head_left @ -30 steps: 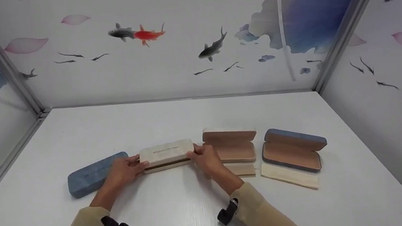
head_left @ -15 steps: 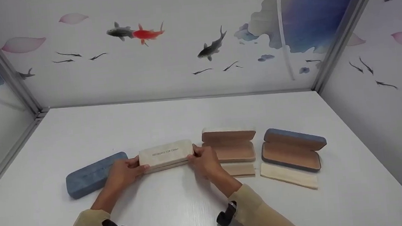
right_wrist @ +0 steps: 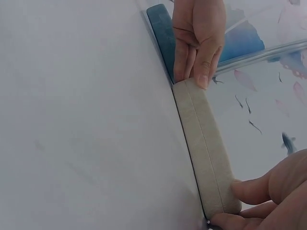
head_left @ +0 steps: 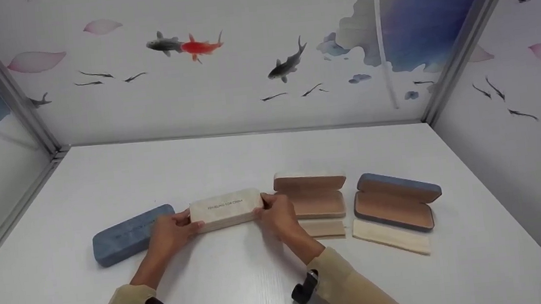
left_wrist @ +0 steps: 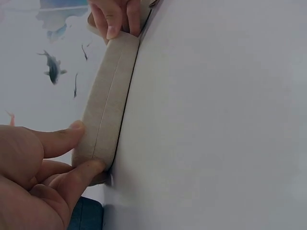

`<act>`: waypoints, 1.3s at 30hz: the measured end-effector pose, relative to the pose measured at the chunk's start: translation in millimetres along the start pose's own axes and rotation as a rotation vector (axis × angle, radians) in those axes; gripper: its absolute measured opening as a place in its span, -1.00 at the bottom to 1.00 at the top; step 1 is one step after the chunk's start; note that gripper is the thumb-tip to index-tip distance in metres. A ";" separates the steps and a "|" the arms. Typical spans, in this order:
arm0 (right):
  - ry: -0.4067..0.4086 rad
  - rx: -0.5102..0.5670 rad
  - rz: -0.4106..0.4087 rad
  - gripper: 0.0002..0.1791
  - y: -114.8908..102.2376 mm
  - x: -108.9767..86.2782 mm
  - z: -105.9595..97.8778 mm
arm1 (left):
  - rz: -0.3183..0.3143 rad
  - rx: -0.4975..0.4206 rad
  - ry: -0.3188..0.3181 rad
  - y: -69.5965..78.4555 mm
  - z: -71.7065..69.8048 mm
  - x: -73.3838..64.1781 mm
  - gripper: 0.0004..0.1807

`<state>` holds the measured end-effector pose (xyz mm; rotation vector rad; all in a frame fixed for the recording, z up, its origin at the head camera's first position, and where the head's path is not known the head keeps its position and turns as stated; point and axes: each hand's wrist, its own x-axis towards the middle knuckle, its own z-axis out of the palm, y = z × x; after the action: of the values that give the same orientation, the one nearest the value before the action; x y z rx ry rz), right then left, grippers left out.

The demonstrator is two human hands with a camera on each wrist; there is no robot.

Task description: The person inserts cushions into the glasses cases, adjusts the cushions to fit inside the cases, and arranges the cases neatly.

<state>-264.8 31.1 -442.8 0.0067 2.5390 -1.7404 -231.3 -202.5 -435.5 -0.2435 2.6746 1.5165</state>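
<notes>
A cream glasses case [head_left: 226, 208] with dark lettering on its lid lies closed on the white table, its lid seam a thin line in both wrist views. My left hand [head_left: 170, 233] grips its left end, thumb at the front edge in the head view. The right hand [head_left: 279, 215] holds the opposite end the same way. In the left wrist view, fingers [left_wrist: 88, 172] of the left hand wrap the case's near corner. A closed blue glasses case [head_left: 127, 238] lies beside the left hand, partly covered by it.
Right of my right hand stands an open cream case [head_left: 320, 204] with brown lining, a folded beige cloth [head_left: 325, 228] before it. Farther right are an open blue case [head_left: 395, 207] and a pale cloth [head_left: 393, 237]. Printed panels [head_left: 225, 96] enclose the table's back and sides.
The cream case's lid has come down: a dark gap along its front has narrowed to a closed seam. Both hands have kept their hold on its ends.
</notes>
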 end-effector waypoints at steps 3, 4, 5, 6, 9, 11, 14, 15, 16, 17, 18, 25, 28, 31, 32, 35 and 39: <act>0.004 0.028 0.014 -0.47 0.3 -1.0 -4.0 | -0.010 -0.025 0.020 2.6 4.4 -1.5 -0.39; 0.002 0.039 0.021 -0.48 0.3 -1.5 -5.7 | -0.015 -0.032 0.021 3.8 5.1 -2.7 -0.40; -0.003 0.054 0.033 -0.49 -0.2 -2.2 -7.6 | -0.018 -0.043 0.020 5.0 5.5 -3.6 -0.41; -0.009 0.074 0.039 -0.51 -0.7 -2.7 -9.8 | -0.026 -0.053 0.018 6.3 5.5 -4.8 -0.41; -0.040 0.133 0.071 -0.57 -4.2 -4.6 -17.3 | -0.043 -0.072 0.014 11.8 3.3 -8.9 -0.42; -0.061 0.153 0.092 -0.59 -7.9 -5.7 -23.0 | -0.051 -0.068 0.026 15.9 0.7 -11.7 -0.42; -0.079 0.148 0.103 -0.58 -13.2 -6.3 -31.8 | -0.036 -0.035 0.051 22.4 -3.4 -15.6 -0.45; -0.082 0.146 0.102 -0.57 -14.9 -6.6 -34.8 | -0.028 -0.029 0.058 24.7 -4.6 -17.0 -0.46; -0.084 0.143 0.097 -0.57 -16.8 -7.0 -37.8 | -0.022 -0.028 0.062 26.9 -5.7 -18.4 -0.47; -0.084 0.141 0.089 -0.57 -18.8 -7.5 -40.8 | -0.019 -0.033 0.066 29.2 -6.8 -19.8 -0.47; -0.087 0.149 0.084 -0.56 -20.8 -8.2 -43.8 | -0.016 -0.037 0.071 31.8 -7.7 -21.3 -0.48; -0.098 0.132 0.023 -0.60 -38.4 -20.4 -64.9 | 0.030 -0.053 0.110 53.7 -10.7 -30.4 -0.49; -0.100 0.125 -0.008 -0.64 -45.0 -26.0 -71.0 | 0.066 -0.055 0.134 64.3 -11.2 -34.0 -0.51; -0.086 0.096 -0.029 -0.68 -48.9 -30.8 -75.7 | 0.089 -0.080 0.145 74.1 -10.9 -38.2 -0.53; -0.076 0.081 -0.035 -0.69 -49.7 -32.3 -77.3 | 0.093 -0.090 0.145 77.1 -10.6 -39.5 -0.53; -0.042 0.047 -0.055 -0.71 -50.4 -36.4 -83.0 | 0.110 -0.143 0.135 84.4 -7.6 -42.7 -0.55; -0.011 0.014 -0.082 -0.75 -48.9 -40.5 -93.5 | 0.142 -0.189 0.121 91.9 -0.2 -44.9 -0.59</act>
<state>-230.9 101.8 -361.4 -0.1069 2.5539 -1.7811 -202.2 -151.5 -351.8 -0.1618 2.6911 1.8579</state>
